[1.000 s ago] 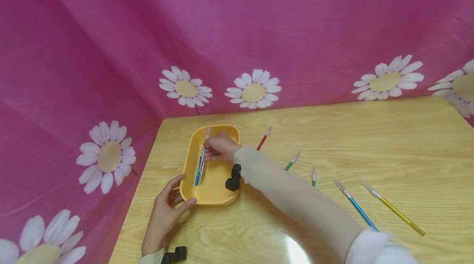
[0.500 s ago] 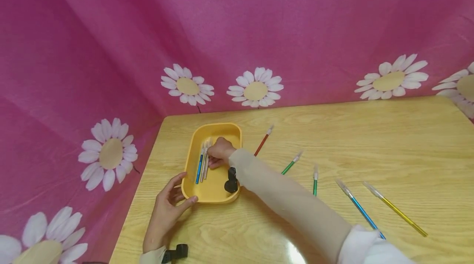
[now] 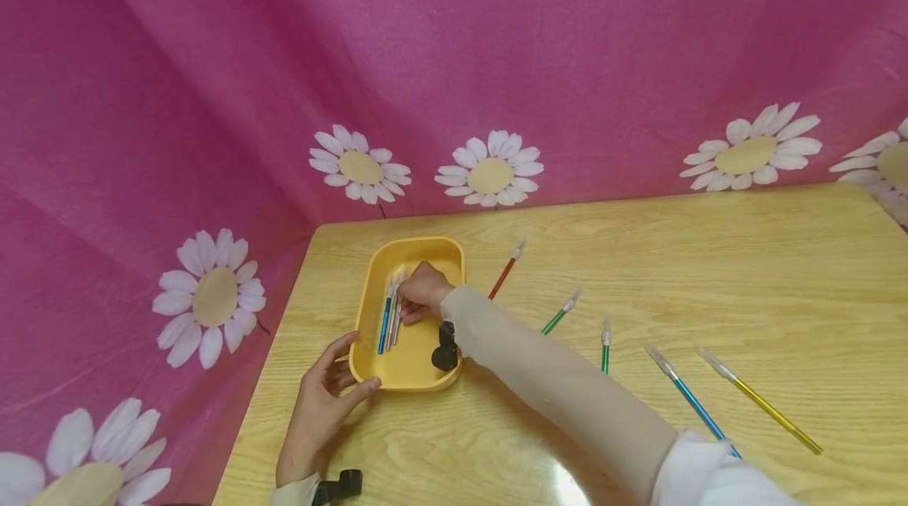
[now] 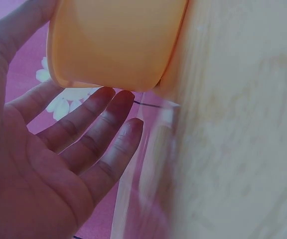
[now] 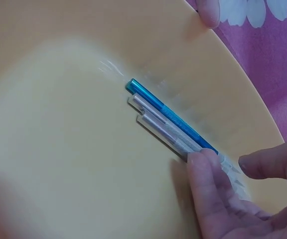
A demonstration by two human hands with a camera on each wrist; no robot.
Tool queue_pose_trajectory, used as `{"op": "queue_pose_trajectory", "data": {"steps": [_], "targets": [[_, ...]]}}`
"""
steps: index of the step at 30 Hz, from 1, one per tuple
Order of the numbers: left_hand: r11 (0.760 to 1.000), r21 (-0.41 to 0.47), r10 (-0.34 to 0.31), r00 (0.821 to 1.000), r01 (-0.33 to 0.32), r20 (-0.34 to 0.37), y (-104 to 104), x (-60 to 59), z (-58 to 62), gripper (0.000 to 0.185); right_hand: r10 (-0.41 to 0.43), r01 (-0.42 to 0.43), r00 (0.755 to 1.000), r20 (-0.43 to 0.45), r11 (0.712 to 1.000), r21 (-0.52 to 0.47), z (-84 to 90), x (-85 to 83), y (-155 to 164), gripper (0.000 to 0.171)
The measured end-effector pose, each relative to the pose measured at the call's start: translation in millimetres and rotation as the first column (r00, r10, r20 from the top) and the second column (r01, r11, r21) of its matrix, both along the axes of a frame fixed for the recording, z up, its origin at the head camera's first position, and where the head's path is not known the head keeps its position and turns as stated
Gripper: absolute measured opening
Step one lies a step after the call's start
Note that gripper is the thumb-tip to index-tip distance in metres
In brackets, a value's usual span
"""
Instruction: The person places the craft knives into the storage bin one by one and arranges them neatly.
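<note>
The right hand [image 3: 426,289] reaches down inside the tray [image 3: 418,376], its fingertips [image 5: 198,164] touching the pens while the thumb [image 5: 263,165] stands apart, so nothing is pinched. Under those fingers lie a blue pen [image 5: 168,112] and two silver pens [image 5: 168,133], side by side along the tray's left wall, clear caps toward the far end. The blue one is nearest the wall. The left hand [image 3: 319,403] spans the tray's near left corner, thumb at the near rim, fingers spread, fairly straight and touching the outside of the wall.

Within the tray, smooth yellow floor runs from the silver pens across to the right wall. The tray sits on the table [image 3: 709,269] toward its far left corner, its far rim near the back edge and the left edge close by. Right of it, fanned out and well spaced, lie a red pen [image 3: 505,271], two green pens [image 3: 560,314], another blue pen [image 3: 698,407] and a yellow pen [image 3: 769,407]. The right sleeve [image 3: 560,392] crosses low over this side, hiding some lower ends. Wood stretches on to the table's right edge, and a pink flowered cloth [image 3: 603,57] hangs behind
</note>
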State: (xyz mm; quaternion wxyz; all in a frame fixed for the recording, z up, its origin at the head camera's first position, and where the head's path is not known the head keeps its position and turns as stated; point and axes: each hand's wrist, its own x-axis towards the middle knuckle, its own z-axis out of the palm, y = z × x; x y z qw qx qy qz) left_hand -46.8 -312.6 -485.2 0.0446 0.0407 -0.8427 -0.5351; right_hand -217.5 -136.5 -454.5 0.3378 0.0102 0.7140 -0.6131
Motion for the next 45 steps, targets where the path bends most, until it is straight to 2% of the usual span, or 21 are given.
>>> {"op": "queue_pose_trajectory", "data": {"steps": [3, 7, 10, 13, 18, 21, 24, 27, 29, 30, 31, 34, 38, 45], "targets": [[1.0, 0.007, -0.01, 1.0, 0.01, -0.01, 1.1, -1.1, -0.5, 0.073, -0.004, 0.004, 1.0, -0.012, 1.0, -0.021, -0.6, 0.0, 0.6, 0.021], [1.0, 0.007, -0.016, 1.0, 0.016, -0.012, 1.3, 0.0, -0.4, 0.073, -0.023, 0.02, 0.999, -0.034, 0.995, -0.097, 2.3, 4.2, -1.6, 0.016], [1.0, -0.006, 0.0, 1.0, 0.0, 0.012, 1.2, 2.1, 1.2, 0.073, 0.005, -0.012, 0.999, -0.048, 0.988, -0.155, 13.9, 7.2, -0.6, 0.03], [1.0, -0.016, 0.01, 0.999, -0.01, 0.035, 2.1, 3.0, 3.0, 0.072, 0.042, -0.053, 0.997, -0.063, 0.982, -0.184, 33.7, 5.6, 7.7, 0.041], [1.0, -0.009, 0.009, 0.999, -0.009, 0.037, 2.7, 3.3, 3.5, 0.074, 0.031, -0.047, 0.996, -0.083, 0.978, -0.203, 58.5, -8.9, 34.0, 0.043], [1.0, -0.011, 0.008, 1.0, -0.008, 0.026, 2.3, 3.0, 3.0, 0.073, -0.028, 0.005, 0.994, -0.107, 0.978, -0.209, 62.0, -21.7, 53.8, 0.036], [1.0, -0.014, 0.003, 1.0, -0.003, 0.021, 1.9, 2.4, 3.1, 0.073, -0.109, 0.083, 0.986, -0.124, 0.976, -0.201, 55.4, -35.1, 75.3, 0.021], [1.0, -0.015, -0.003, 1.0, 0.004, 0.019, 1.7, 2.3, 3.3, 0.073, -0.136, 0.118, 0.974, -0.183, 0.987, -0.11, 41.9, -45.3, 100.6, 0.009], [1.0, -0.013, -0.004, 1.0, 0.004, 0.022, 1.6, 2.7, 3.2, 0.073, -0.079, 0.1, 0.952, -0.297, 0.993, 0.056, 30.1, -50.9, 118.2, 0.012], [1.0, -0.015, -0.005, 1.0, 0.005, 0.023, 1.7, 3.0, 3.2, 0.073, -0.032, 0.092, 0.936, -0.349, 0.984, 0.155, 25.0, -52.6, 126.9, 0.017], [1.0, -0.014, -0.007, 1.0, 0.007, 0.022, 1.6, 3.1, 3.2, 0.073, 0.018, 0.088, 0.921, -0.389, 0.964, 0.252, 20.1, -54.8, 135.0, 0.023], [1.0, -0.015, -0.008, 1.0, 0.009, 0.019, 1.2, 3.4, 3.4, 0.073, 0.167, 0.082, 0.879, -0.447, 0.869, 0.487, 7.5, -60.4, 153.9, 0.039], [1.0, -0.013, -0.01, 1.0, 0.01, 0.015, 0.8, 3.7, 4.5, 0.073, 0.236, 0.053, 0.881, -0.411, 0.812, 0.581, -3.2, -64.0, 166.1, 0.045], [1.0, -0.008, -0.016, 1.0, 0.016, 0.004, 1.2, 2.4, 3.4, 0.073, 0.277, 0.046, 0.878, -0.391, 0.763, 0.645, -13.4, -61.2, 169.3, 0.038]]}}
